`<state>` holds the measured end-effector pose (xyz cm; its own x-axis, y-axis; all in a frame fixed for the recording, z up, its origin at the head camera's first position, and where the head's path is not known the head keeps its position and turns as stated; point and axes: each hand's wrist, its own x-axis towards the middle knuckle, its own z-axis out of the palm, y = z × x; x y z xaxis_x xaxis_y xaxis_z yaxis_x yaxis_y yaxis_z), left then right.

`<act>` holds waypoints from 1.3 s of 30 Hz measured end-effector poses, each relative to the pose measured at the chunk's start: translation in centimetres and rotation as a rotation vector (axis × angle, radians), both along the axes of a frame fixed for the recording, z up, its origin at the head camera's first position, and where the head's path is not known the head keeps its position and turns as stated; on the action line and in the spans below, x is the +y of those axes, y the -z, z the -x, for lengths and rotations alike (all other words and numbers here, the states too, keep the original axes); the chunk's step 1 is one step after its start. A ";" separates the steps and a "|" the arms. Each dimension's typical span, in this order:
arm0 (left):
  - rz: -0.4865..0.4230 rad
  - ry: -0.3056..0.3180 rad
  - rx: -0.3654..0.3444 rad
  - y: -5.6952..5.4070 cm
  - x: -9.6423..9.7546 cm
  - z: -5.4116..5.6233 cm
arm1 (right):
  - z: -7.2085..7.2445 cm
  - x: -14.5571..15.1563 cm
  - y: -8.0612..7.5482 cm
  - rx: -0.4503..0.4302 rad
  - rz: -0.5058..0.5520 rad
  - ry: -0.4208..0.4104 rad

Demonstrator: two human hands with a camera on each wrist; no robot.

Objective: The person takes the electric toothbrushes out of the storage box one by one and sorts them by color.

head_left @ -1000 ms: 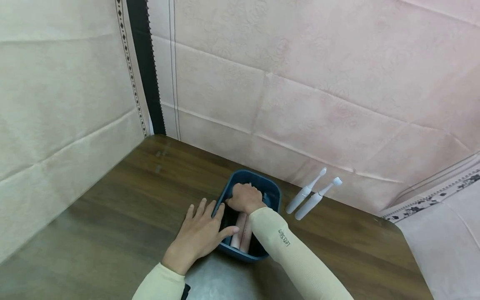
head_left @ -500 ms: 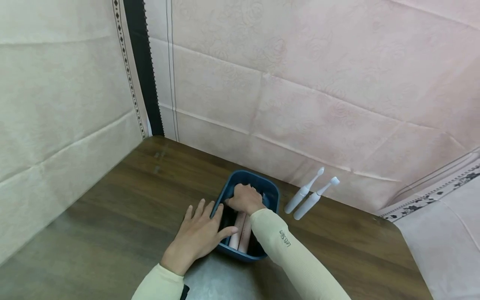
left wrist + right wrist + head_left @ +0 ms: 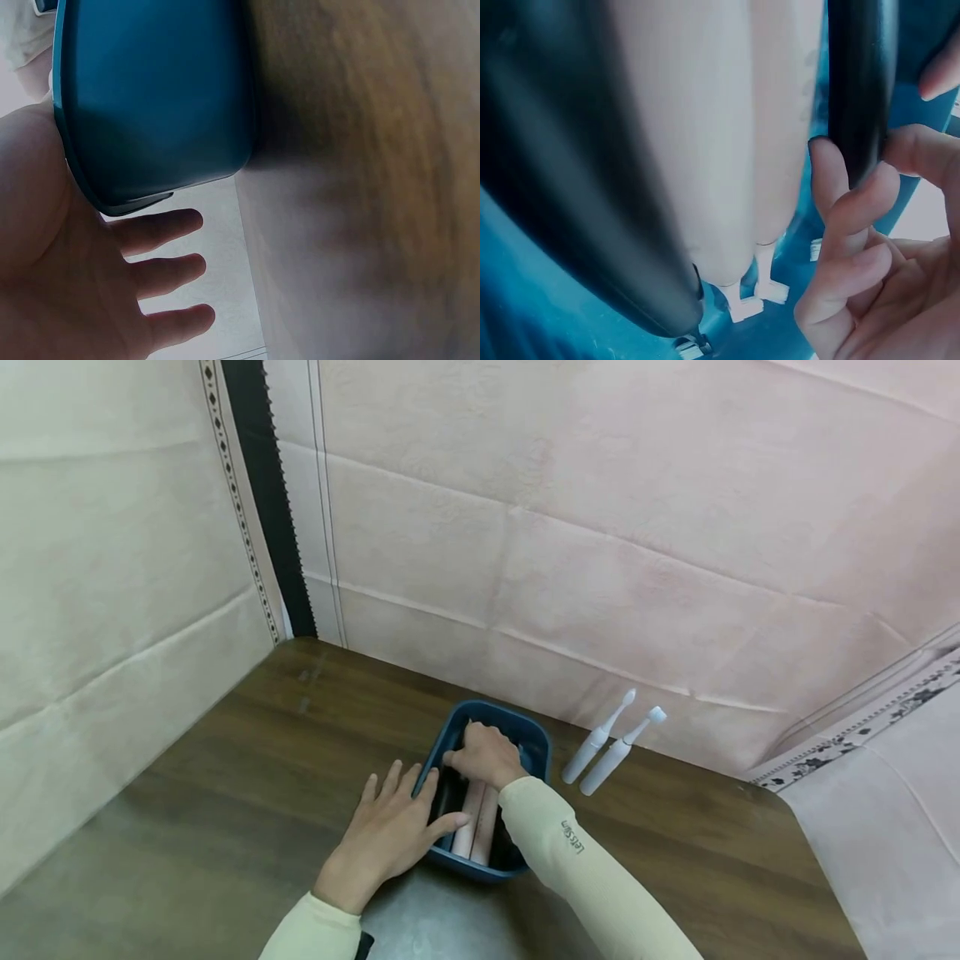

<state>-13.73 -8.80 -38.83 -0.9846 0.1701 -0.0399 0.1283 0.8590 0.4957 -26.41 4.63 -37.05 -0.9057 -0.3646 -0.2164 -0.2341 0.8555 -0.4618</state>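
Observation:
A blue bin [image 3: 517, 714] stands on the table and holds several electric toothbrushes. My right hand [image 3: 491, 756] reaches inside it. In the right wrist view its thumb and fingers pinch the lower end of a black electric toothbrush [image 3: 862, 75], near the brush head. Two pale pink toothbrushes [image 3: 697, 135] lie side by side in the middle, and another black toothbrush [image 3: 577, 187] lies across from the held one. My left hand [image 3: 382, 831] rests against the bin's near-left rim, fingers straight and spread; the left wrist view shows its palm beside the bin wall [image 3: 157, 97].
Two white electric toothbrushes [image 3: 590, 753] lie side by side on the wooden table [image 3: 247, 777], right of the bin and near the back edge. Pale patterned cloth [image 3: 600, 527] hangs behind the table and along its sides. A dark strip [image 3: 270, 502] runs down the left corner.
The head view has turned slightly, so everything sits a little further left. More of the black toothbrush shows beside my right hand. My left hand keeps its place at the bin.

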 end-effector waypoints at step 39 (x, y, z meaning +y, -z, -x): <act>0.074 0.019 0.001 -0.6 0.0 -0.6 | -4.5 6.1 -6.1 0.239 0.160 0.069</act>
<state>-13.11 -8.83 -38.26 -0.9813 0.1851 -0.0522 0.1450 0.8906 0.4310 -21.93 10.75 -30.91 -0.9480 -0.3122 0.0615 -0.2960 0.7943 -0.5305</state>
